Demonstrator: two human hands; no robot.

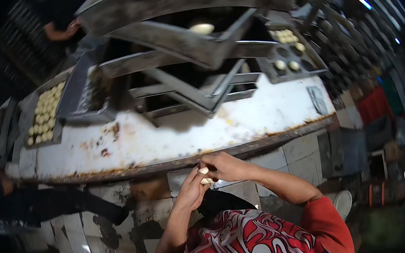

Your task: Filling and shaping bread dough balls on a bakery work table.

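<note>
Dough (207, 181), pale and in small lumps, sits between your two hands, just in front of the near edge of the white desk (179, 142). Your left hand (189, 191) cups it from the left, and your right hand (227, 168) pinches it from the right. At far left, one long tray (45, 143) is packed with finished-looking pale balls. At right, a hollowed tray (302, 76) seems only part filled, its balls set among dark hollows. Shaping this piece looks unfinished.
</note>
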